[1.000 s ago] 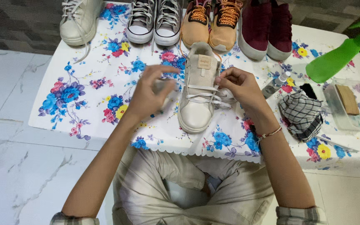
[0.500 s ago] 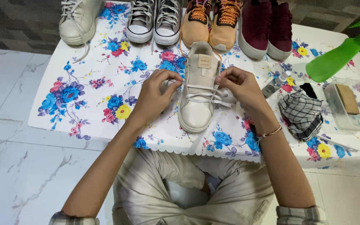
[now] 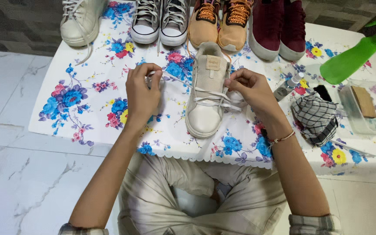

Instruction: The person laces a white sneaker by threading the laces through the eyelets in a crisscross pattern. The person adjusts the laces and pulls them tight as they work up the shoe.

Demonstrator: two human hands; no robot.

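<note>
Head view: left hand [image 3: 142, 89] pinches one end of the white lace [image 3: 183, 81], drawn out to the side; right hand [image 3: 250, 89] pinches the other end beside the beige sneaker [image 3: 207, 89], mid-bench on the flowered cloth [image 3: 83, 104]. Even tension on both ends would likely keep the crossings flat. On the right stand a green spray bottle [image 3: 353, 54], a checked cloth [image 3: 314, 117] and a clear box [image 3: 360, 109].

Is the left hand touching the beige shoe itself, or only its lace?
Apart from the shoe. The head view shows the left hand pinching the white lace, with floral tablecloth visible between it and the beige shoe.
</note>
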